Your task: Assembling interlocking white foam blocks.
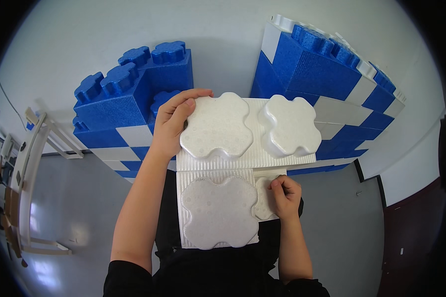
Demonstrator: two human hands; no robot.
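View from the head camera, looking down at a white foam building block (233, 163) held in front of the person's body, with four clover-shaped studs on its upper face. The left hand (172, 123) rests on the block's far left stud (217, 124); its fingers (188, 99) curl over the stud's upper left edge and grip it. The far right stud (288, 124) lies just beside it, untouched. The right hand (285, 195) sits at the near right corner of the block, with its fingers (277, 184) closed on the small near right stud (263, 200), which is partly hidden under the hand. The large near left stud (218, 212) lies between the two forearms. Beyond the block, two walls of blue and white foam blocks stand against a pale wall: a left stack (129, 109) behind the left hand and a taller right stack (332, 84), well apart from each other. A light wooden frame (29, 163) stands at the far left on the grey floor (342, 218).
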